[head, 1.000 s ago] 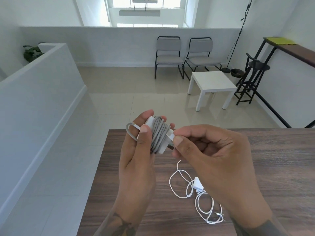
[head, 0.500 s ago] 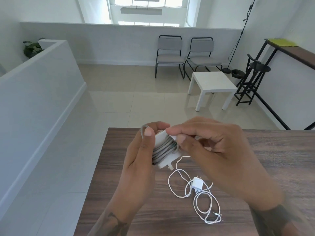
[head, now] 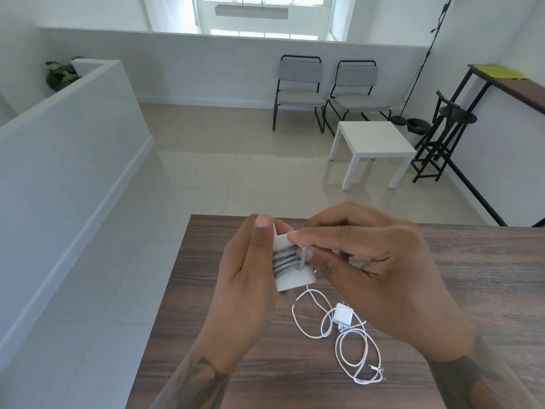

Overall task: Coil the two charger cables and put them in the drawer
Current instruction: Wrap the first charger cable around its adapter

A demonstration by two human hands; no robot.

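Above the wooden counter (head: 486, 290) our left hand (head: 247, 270) clasps the white charger brick (head: 292, 278) wound with grey cable (head: 284, 258), while our right hand (head: 374, 273) pinches the cable's loose end against it, and the second white charger (head: 343, 315) lies uncoiled just below our right hand.

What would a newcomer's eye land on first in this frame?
Front and centre, the left hand and right hand hold a white charger brick above the wooden table, with its grey cable wound around it. Just below, a second small white charger lies on the table with its thin white cable in loose loops. Behind are two grey chairs and a white side table.
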